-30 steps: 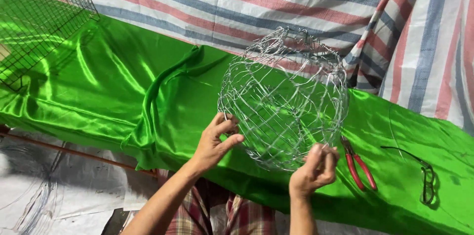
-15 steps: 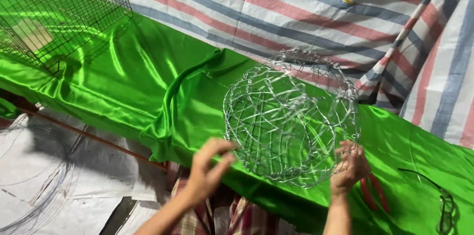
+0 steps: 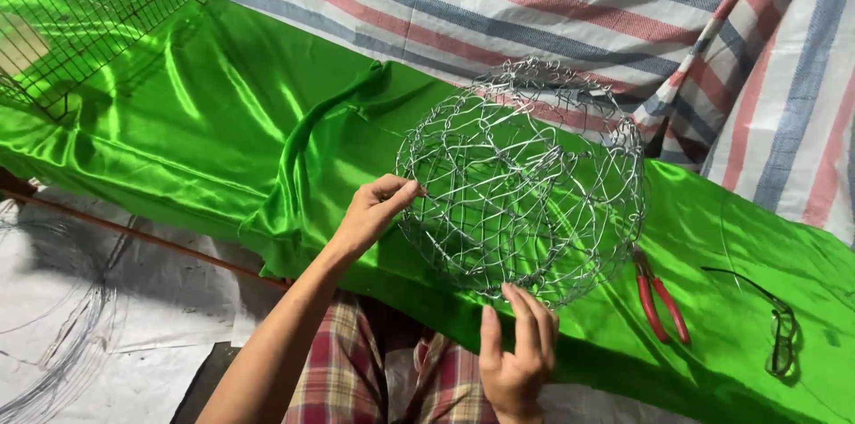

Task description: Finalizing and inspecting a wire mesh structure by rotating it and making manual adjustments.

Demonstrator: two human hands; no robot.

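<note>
Both hands' fingers touch a wire-mesh ball on green cloth.

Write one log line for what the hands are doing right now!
left hand: fingers on wire mesh ball | right hand: fingertips at ball's lower edge | ball: on green satin cloth | red-handled pliers: beside ball
</note>
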